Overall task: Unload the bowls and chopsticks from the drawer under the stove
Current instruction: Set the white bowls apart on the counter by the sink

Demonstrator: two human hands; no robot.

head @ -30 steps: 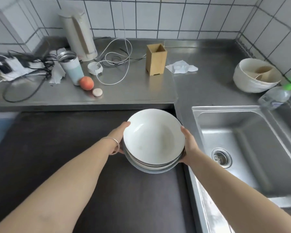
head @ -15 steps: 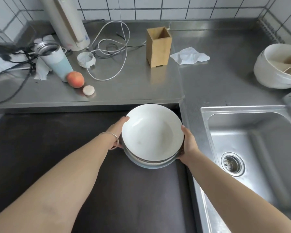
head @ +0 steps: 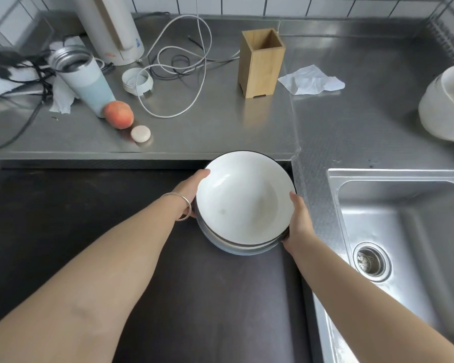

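A stack of white bowls [head: 244,200] with dark rims is held over the back right corner of the dark stove top [head: 89,231]. My left hand [head: 192,189] grips the stack's left side, a silver bangle on that wrist. My right hand [head: 298,221] grips its right side, fingers under the lower bowls. The top bowl is empty. An empty wooden holder [head: 261,62] stands on the steel counter [head: 220,132] behind the stack. No chopsticks and no drawer are in view.
Left of the holder lie a white cable [head: 173,74], a lid [head: 137,81], a peach [head: 118,114], a tumbler [head: 83,77] and a white kettle [head: 116,27]. A tissue [head: 311,80] and a large white bowl [head: 446,106] sit to the right. The sink [head: 404,231] is at right.
The view has shifted closer and lower over the counter. The bowl stack, held by both hands, has edged slightly toward the counter's edge.
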